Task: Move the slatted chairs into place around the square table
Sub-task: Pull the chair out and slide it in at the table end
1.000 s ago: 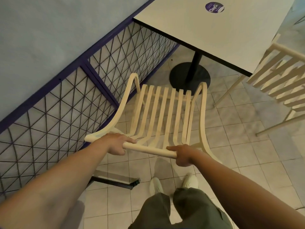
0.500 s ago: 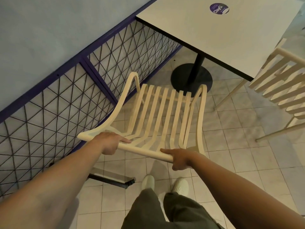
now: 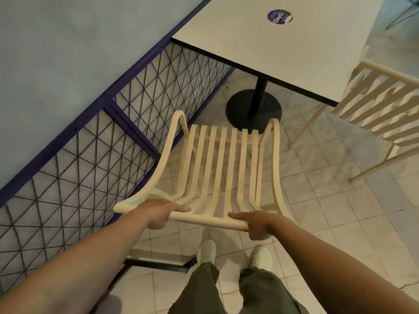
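A cream slatted chair point(image 3: 223, 162) stands in front of me, its seat facing the square white table point(image 3: 283, 48). My left hand point(image 3: 159, 211) grips the left part of the chair's top rail, and my right hand point(image 3: 257, 224) grips the right part, both with fingers curled round the bar. The chair's front edge lies near the table's black round base point(image 3: 242, 109), short of the tabletop's near edge. A second cream slatted chair point(image 3: 383, 105) stands at the table's right side, partly cut off by the frame.
A purple-framed wire-mesh fence point(image 3: 95, 141) runs along the left, close to the chair's left arm. Its black foot point(image 3: 158, 265) lies on the tiled floor by my white shoes point(image 3: 206, 251). A purple round sticker point(image 3: 280, 16) sits on the tabletop.
The chair has moved forward and right toward the table, with both hands still gripping its top rail. I have stepped forward behind it.
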The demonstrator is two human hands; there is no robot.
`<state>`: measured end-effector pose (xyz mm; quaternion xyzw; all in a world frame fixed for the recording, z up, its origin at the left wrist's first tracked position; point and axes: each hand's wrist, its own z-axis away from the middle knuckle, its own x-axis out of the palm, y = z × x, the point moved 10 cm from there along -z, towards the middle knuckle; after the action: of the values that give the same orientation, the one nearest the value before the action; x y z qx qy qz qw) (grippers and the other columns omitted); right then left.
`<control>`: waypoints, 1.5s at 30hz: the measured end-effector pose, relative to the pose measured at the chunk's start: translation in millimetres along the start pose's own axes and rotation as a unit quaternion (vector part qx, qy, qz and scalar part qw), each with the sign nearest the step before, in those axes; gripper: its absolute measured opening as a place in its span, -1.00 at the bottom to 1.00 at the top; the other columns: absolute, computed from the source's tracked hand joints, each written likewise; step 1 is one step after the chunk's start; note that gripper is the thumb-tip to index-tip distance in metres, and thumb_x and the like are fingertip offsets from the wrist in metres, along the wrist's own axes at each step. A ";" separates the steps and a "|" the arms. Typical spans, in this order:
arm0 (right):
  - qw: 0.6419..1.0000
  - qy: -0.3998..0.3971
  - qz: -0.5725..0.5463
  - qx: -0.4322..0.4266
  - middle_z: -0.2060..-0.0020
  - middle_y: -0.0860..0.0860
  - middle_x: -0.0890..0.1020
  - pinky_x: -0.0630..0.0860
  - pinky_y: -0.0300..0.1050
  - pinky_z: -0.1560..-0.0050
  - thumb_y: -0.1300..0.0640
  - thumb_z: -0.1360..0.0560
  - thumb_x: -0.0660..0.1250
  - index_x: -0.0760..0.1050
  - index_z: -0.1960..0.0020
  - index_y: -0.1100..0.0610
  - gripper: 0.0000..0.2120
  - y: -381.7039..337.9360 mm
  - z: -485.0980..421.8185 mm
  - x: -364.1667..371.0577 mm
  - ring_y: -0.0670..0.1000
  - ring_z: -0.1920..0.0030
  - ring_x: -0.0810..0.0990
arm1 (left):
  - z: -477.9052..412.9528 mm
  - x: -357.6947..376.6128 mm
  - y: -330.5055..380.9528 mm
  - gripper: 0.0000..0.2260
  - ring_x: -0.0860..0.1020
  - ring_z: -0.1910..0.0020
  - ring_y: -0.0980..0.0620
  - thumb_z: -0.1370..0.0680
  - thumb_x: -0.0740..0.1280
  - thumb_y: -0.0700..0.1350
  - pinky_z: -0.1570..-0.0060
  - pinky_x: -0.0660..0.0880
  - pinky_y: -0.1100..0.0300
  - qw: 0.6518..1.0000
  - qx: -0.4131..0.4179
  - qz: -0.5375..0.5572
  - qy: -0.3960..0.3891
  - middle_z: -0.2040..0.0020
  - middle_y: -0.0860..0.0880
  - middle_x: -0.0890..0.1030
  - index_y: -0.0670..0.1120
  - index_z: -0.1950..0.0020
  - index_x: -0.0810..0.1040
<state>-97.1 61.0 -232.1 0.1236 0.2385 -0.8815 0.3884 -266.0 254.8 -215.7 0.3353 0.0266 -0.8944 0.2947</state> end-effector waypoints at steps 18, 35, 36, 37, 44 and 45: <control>0.995 0.042 -0.088 0.023 -0.41 0.12 0.40 0.48 0.03 -0.20 0.23 -0.51 0.27 -0.05 -0.58 -0.25 -0.18 -67.5 -30.1 -11.3 0.15 -0.24 0.49 | -21.1 -67.1 -68.1 -0.23 0.45 0.21 0.14 -0.59 0.19 -0.32 0.35 0.32 0.24 0.995 0.004 -0.100 -0.020 -0.31 0.05 0.47 0.57 -0.41 0.18; 0.987 0.078 -0.134 0.041 -0.36 0.09 0.45 0.52 0.01 -0.18 0.22 -0.48 0.28 0.06 -0.58 -0.24 -0.21 -100.3 -32.6 -11.5 0.12 -0.19 0.52 | -23.1 -72.0 -98.3 -0.25 0.47 0.02 0.07 -0.55 0.23 -0.29 0.14 0.41 0.17 0.992 0.016 -0.121 0.003 -0.36 0.09 0.49 0.54 -0.43 0.22; 0.986 0.082 -0.135 0.043 -0.34 0.08 0.46 0.53 0.03 -0.18 0.21 -0.48 0.28 0.07 -0.57 -0.25 -0.21 -99.5 -32.2 -11.7 0.12 -0.17 0.52 | -24.1 -72.1 -99.1 -0.24 0.45 0.03 0.08 -0.54 0.23 -0.29 0.16 0.39 0.18 0.992 0.011 -0.123 0.004 -0.36 0.10 0.49 0.54 -0.43 0.22; 0.986 0.086 -0.136 0.044 -0.33 0.08 0.47 0.54 0.03 -0.18 0.20 -0.47 0.28 0.08 -0.57 -0.25 -0.22 -98.9 -32.3 -11.9 0.11 -0.16 0.53 | -24.6 -72.7 -98.9 -0.24 0.44 0.03 0.08 -0.53 0.23 -0.29 0.17 0.37 0.19 0.992 0.007 -0.124 0.005 -0.36 0.11 0.49 0.53 -0.44 0.22; 0.986 0.100 -0.129 0.039 -0.29 0.07 0.49 0.56 0.01 -0.13 0.17 -0.46 0.32 0.12 -0.55 -0.24 -0.23 -98.6 -36.2 -14.3 0.08 -0.10 0.53 | -24.7 -72.6 -98.5 -0.23 0.50 -0.07 0.06 -0.52 0.25 -0.28 0.10 0.48 0.14 0.990 0.002 -0.137 0.019 -0.30 0.12 0.51 0.55 -0.43 0.21; 0.985 0.100 -0.133 0.036 -0.28 0.08 0.49 0.56 0.01 -0.14 0.17 -0.46 0.32 0.13 -0.56 -0.23 -0.24 -99.2 -37.4 -13.3 0.09 -0.11 0.54 | -24.8 -71.7 -98.6 -0.22 0.52 -0.09 0.05 -0.52 0.25 -0.28 0.08 0.51 0.13 0.990 0.003 -0.137 0.020 -0.31 0.13 0.51 0.56 -0.42 0.20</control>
<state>-160.8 146.6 -226.6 0.1926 0.2588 -0.9163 0.2375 -262.2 378.7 -205.6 0.3473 0.0756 -0.9194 0.1681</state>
